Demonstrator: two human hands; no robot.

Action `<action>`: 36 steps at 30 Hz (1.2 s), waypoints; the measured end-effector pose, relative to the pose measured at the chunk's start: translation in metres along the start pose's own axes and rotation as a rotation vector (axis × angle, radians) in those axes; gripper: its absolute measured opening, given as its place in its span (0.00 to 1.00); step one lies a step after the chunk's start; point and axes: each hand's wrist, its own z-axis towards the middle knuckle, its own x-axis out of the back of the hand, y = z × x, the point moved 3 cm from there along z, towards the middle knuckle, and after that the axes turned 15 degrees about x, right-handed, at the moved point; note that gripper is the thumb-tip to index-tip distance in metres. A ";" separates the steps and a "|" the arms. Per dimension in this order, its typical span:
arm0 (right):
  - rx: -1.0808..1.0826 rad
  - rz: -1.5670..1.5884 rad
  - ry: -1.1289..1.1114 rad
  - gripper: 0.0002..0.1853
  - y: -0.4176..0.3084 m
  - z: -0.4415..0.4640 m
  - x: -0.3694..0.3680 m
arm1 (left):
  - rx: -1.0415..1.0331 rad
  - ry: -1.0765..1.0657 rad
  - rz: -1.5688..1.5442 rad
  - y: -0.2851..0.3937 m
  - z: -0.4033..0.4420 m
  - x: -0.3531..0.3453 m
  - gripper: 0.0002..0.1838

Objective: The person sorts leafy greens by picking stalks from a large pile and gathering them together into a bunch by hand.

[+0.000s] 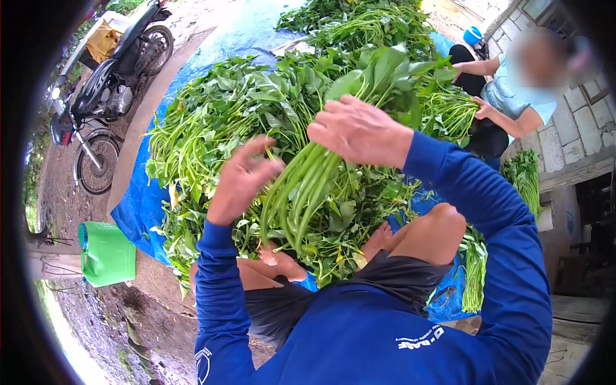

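Observation:
My right hand (359,131) is closed around a bunch of water spinach (305,186), holding it up over the pile. Its leafy end points up and away, and its long pale green stems hang down toward my lap. Just left of the stems is my left hand (244,179), slightly blurred, with thumb and fingers apart. I see nothing held in it. Beneath both hands spreads a big heap of loose water spinach (212,122) on a blue tarp (142,208). My bare feet rest among the leaves.
At the right, another person (513,96) holds a bunch of greens. Bundled stems (475,276) lie by my right knee, and another bundle (523,179) is farther right. A green plastic container (108,253) stands left of the tarp, below a parked motorcycle (109,90). A block wall (571,131) borders the right.

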 end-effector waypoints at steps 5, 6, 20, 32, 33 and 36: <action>0.012 -0.085 -0.152 0.05 0.022 0.028 -0.002 | -0.237 0.330 0.156 -0.016 0.014 -0.020 0.46; -0.024 -0.046 -0.210 0.05 0.028 0.043 -0.011 | -0.298 0.372 0.218 -0.010 0.011 -0.037 0.42; -0.514 0.644 0.126 0.06 -0.100 0.017 -0.021 | 0.087 0.477 -0.609 -0.174 0.051 -0.031 0.04; -0.706 0.669 0.488 0.09 -0.233 -0.047 -0.111 | 0.332 0.529 -0.711 -0.140 0.023 -0.057 0.08; -0.720 0.683 0.527 0.10 -0.236 -0.049 -0.106 | 0.318 0.543 -0.741 -0.135 0.020 -0.059 0.06; -0.738 0.781 0.470 0.13 -0.244 -0.057 -0.105 | 0.318 0.589 -0.741 -0.120 0.011 -0.066 0.07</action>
